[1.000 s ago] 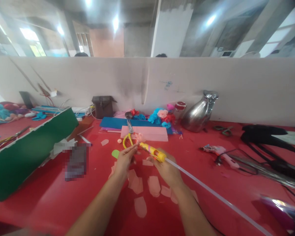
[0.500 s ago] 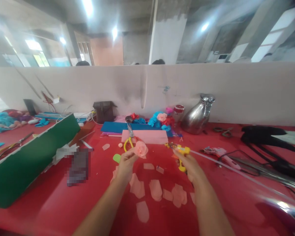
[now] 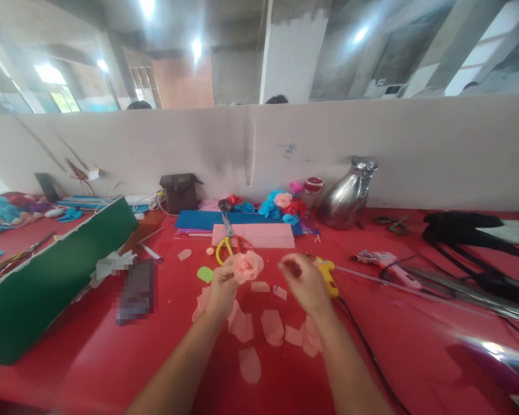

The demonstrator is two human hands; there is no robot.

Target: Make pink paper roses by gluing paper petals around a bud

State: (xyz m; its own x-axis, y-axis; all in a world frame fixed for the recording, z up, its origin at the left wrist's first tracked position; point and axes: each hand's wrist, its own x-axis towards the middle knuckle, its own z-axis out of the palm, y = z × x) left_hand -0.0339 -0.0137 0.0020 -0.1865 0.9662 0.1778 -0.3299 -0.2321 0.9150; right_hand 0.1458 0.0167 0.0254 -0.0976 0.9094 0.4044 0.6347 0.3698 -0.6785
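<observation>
A pink crepe-paper flower (image 3: pixel 247 267) is pinched by its base in my left hand (image 3: pixel 223 285), its petals facing up and right. My right hand (image 3: pixel 303 282) hovers just right of the flower, apart from it, fingers loosely curled with nothing seen in them; they are slightly blurred. Behind that hand a yellow glue gun (image 3: pixel 327 277) lies on the table, a clear glue stick out of its back. Below my hands lie cut pink paper petals (image 3: pixel 271 327) and a single petal (image 3: pixel 249 365). Scissors (image 3: pixel 228 233) with yellow and red handles lie beyond the flower.
Blue and pink paper sheets (image 3: pixel 266 235) lie behind the scissors, with finished paper flowers (image 3: pixel 281 206) beyond. A steel jug (image 3: pixel 346 196) stands back right. A pink glue gun (image 3: pixel 395 271) lies right. A green board (image 3: pixel 60 282) stands at left on the red table (image 3: pixel 155 363).
My right hand has let go of the yellow glue gun, now lying on the table, and moved left toward the flower. My left hand still holds the flower, turned slightly.
</observation>
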